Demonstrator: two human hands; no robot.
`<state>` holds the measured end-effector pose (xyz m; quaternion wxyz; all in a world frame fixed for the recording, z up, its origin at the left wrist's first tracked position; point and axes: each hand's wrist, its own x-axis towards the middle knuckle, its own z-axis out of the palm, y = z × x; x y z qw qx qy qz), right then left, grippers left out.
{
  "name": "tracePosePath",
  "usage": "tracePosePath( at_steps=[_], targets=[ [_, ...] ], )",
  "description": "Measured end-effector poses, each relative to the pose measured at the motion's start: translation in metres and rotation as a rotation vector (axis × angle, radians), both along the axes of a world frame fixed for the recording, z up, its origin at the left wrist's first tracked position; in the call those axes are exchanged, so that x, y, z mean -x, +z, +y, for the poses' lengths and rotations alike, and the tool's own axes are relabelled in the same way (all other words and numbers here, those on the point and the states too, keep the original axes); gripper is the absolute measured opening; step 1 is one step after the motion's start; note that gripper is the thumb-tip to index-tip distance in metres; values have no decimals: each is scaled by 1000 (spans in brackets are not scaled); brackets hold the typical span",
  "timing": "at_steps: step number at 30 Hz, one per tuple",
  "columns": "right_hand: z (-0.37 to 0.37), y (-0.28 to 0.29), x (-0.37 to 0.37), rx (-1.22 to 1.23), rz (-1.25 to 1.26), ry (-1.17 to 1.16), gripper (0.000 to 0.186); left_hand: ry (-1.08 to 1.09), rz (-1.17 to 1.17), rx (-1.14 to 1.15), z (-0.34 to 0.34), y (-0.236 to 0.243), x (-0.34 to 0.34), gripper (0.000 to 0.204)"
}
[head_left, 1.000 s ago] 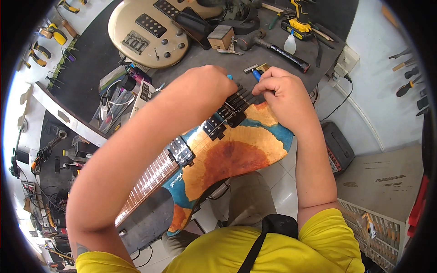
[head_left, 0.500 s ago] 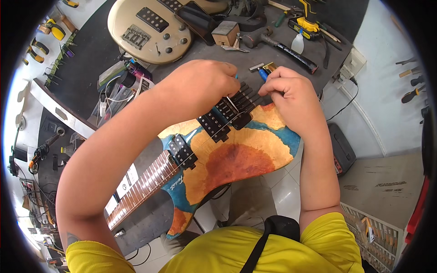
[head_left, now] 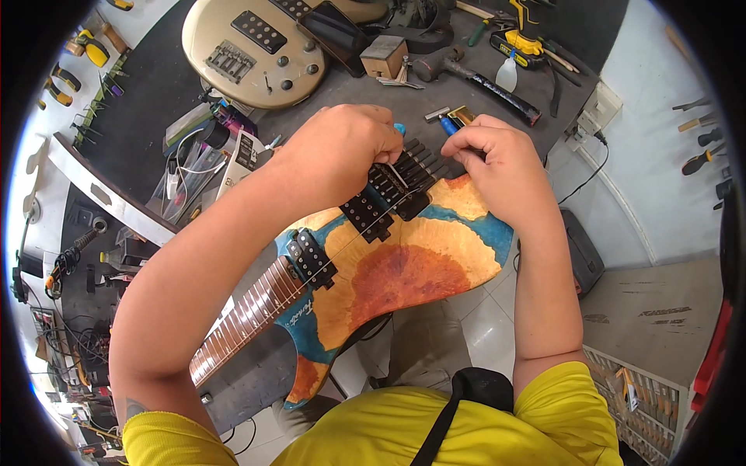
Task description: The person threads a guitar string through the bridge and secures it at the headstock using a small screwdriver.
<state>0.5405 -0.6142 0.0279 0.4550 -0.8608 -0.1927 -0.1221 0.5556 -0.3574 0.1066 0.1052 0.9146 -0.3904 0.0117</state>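
An electric guitar (head_left: 420, 268) with an orange, tan and blue body lies slanted below my hands, its fretted neck (head_left: 252, 318) running to the lower left. Over the black bridge (head_left: 410, 175), my left hand (head_left: 350, 151) is closed, its fingertips mostly turned from view. A bit of teal shows at its fingers, and a thin pale rod or string lies below them. My right hand (head_left: 501, 163) has its fingers curled and pinched beside the bridge's rear end; what they hold is hidden. Close behind these fingers is a blue pen-like object (head_left: 448, 124). Two black pickups (head_left: 311, 258) sit along the body.
A cream-coloured guitar (head_left: 252, 58) lies on the dark bench at the back. To its right are a wooden block (head_left: 384, 58), a hammer (head_left: 482, 81), a small squeeze bottle (head_left: 507, 74) and a yellow-black power tool (head_left: 522, 43). Tools hang on both walls.
My left forearm has shifted slightly right, and the left hand has turned a little at the bridge. My right fingers have curled in slightly. The guitar stays about where it was.
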Motion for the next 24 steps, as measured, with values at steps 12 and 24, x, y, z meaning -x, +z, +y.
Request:
tracePosePath(
  at_steps=[12,24],
  targets=[
    [1,0,2,-18,-35,-12,12,7,14,55,2,-4,0,15],
    [-2,-1,-1,-16,-6,16,14,8,27,76,4,-5,-2,11]
  ],
)
